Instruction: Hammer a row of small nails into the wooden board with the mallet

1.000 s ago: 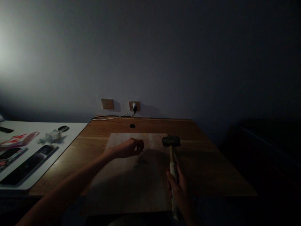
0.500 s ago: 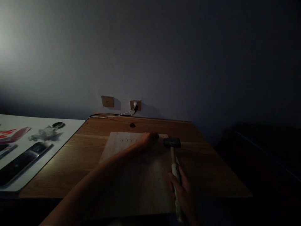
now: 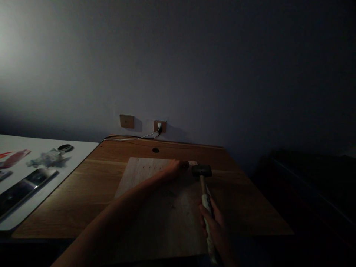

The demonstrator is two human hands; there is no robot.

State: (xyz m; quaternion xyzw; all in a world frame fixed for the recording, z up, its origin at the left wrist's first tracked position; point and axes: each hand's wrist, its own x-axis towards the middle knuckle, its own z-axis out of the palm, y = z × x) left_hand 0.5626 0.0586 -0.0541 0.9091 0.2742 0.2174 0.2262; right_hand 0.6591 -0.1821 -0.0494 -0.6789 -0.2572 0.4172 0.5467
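Observation:
My right hand is wrapped round the pale handle of a hammer, whose dark, blocky head is near the right far corner of a light wooden board. My left hand rests at the board's far edge, just left of the hammer head. Its fingers are closed together; whatever they pinch is too dark and small to make out. A row of several small dark marks, perhaps nails, runs along the far edge, left of that hand. Some small dark bits lie mid-board.
Beneath the board is a brown wooden desk with a round cable hole. Cables run to a wall socket. On the left, a white table bears a dark glossy case and crumpled plastic.
The view has shifted slightly. Both hands remain in nearly the same spots over the board, with the hammer head still just right of my left hand.

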